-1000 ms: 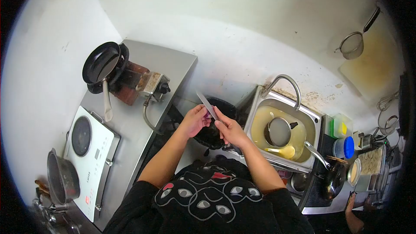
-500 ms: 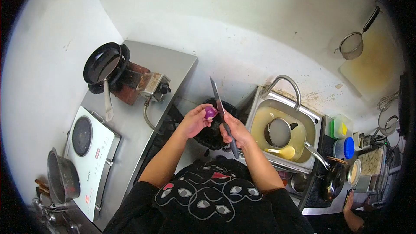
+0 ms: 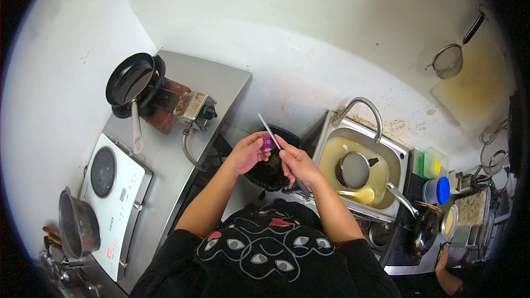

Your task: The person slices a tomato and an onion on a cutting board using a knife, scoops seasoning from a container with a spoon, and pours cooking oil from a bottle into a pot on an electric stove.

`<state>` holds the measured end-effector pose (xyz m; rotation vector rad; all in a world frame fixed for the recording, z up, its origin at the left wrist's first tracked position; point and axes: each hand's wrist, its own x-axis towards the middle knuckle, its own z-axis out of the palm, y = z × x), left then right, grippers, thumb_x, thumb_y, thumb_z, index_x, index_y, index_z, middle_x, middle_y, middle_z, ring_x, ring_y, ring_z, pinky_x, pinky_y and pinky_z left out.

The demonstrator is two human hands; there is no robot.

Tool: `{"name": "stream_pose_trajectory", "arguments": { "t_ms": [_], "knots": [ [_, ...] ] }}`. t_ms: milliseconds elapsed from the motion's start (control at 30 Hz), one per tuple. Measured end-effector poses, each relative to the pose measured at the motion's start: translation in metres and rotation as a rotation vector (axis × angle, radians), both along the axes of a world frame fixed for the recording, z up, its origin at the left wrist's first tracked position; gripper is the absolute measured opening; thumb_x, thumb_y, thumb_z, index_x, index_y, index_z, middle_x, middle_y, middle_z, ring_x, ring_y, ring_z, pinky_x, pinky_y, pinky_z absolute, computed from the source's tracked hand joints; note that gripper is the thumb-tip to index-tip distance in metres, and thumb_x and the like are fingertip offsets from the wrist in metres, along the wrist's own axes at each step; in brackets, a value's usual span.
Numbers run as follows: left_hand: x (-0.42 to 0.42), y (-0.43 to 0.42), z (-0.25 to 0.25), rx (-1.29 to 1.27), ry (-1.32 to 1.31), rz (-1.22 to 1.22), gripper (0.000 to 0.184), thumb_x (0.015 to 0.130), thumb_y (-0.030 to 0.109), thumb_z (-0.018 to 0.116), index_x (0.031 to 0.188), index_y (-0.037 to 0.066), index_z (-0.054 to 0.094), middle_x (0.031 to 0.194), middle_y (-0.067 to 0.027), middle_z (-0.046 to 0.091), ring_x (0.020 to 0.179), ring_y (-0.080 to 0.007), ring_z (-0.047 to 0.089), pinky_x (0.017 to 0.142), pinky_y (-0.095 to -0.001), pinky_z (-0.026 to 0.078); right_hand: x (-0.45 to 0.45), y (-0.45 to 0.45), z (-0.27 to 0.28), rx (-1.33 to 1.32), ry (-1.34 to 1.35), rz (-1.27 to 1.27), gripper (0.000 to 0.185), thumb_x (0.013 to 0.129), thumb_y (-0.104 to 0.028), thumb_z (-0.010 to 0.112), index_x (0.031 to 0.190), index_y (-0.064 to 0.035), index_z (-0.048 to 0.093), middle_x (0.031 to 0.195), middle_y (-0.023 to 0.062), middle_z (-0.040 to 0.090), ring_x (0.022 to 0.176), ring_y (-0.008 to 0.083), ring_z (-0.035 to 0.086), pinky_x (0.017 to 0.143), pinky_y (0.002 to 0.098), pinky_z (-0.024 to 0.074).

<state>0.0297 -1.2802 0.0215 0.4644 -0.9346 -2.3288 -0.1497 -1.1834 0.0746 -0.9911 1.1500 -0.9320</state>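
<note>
Onion [image 3: 267, 143] & knife handle [image 3: 303, 188] pt. hidden by the hands [image 3: 247, 154]; metalware [image 3: 62, 271] btm L (nr pot [image 3: 79, 225]) too dim to ID.

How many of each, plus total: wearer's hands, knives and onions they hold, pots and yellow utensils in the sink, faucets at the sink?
Wearer's hands: 2 (left hand, right hand)
Held knife: 1
Held purple onion: 1
Pot in sink: 1
Yellow utensil in sink: 1
Faucet: 1
Total: 7

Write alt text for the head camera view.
A person's left hand holds a small purple onion and the right hand a knife beside it, above a black bin. A sink stands to the right, a white cooktop to the left.
</note>
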Motion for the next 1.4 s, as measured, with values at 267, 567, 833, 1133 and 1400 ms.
{"name": "stream_pose_trajectory", "arguments": {
  "t_ms": [267,567,833,1133,1400],
  "knots": [
    [-0.004,0.003,0.003,-0.078,0.091,-0.014,0.048,0.085,0.019,0.062,0.128,0.007,0.043,0.116,-0.0079,0.054,0.093,-0.0186,0.058,0.081,-0.0314,0.048,-0.004,-0.001,-0.004,0.056,-0.233,-0.067,0.049,0.097,-0.036,0.039,0.142,-0.0209,0.028,0.052,0.0010,0.043,0.038,0.0087,0.038,0.037,0.0227,0.0353],
    [-0.005,0.006,0.001,-0.080,0.101,0.010,0.047,0.086,0.017,0.060,0.129,0.007,0.042,0.118,-0.0070,0.053,0.104,-0.0185,0.054,0.087,-0.0322,0.046,-0.008,0.002,-0.001,0.023,-0.199,-0.024,0.051,0.097,-0.032,0.040,0.143,-0.0203,0.024,0.052,0.0011,0.044,0.039,0.0088,0.039,0.037,0.0219,0.0355],
    [-0.009,0.005,0.006,-0.088,0.009,0.076,0.041,0.086,0.006,0.058,0.125,0.008,0.047,0.115,-0.0080,0.055,0.106,-0.0181,0.053,0.090,-0.0346,0.043,-0.010,0.011,0.012,-0.017,0.013,0.097,0.069,0.094,-0.027,0.047,0.146,-0.0213,0.004,0.057,0.0028,0.048,0.044,0.0085,0.044,0.038,0.0226,0.0372],
    [-0.011,0.000,0.011,-0.118,0.029,0.070,0.040,0.081,0.002,0.061,0.120,0.007,0.051,0.112,-0.0081,0.058,0.107,-0.0217,0.055,0.093,-0.0382,0.042,-0.007,0.004,0.022,-0.059,0.232,0.091,0.063,0.091,-0.023,0.053,0.144,-0.0275,0.020,0.066,0.0018,0.052,0.049,0.0078,0.047,0.040,0.0231,0.0415],
    [-0.016,-0.006,0.007,-0.109,0.017,0.140,0.042,0.080,-0.002,0.061,0.119,0.004,0.049,0.110,-0.0068,0.057,0.103,-0.0194,0.055,0.093,-0.0351,0.043,-0.009,-0.004,0.005,-0.034,0.066,0.005,0.048,0.093,-0.024,0.048,0.139,-0.0279,0.034,0.059,0.0003,0.047,0.045,0.0072,0.045,0.040,0.0217,0.0402]
  ]
}}
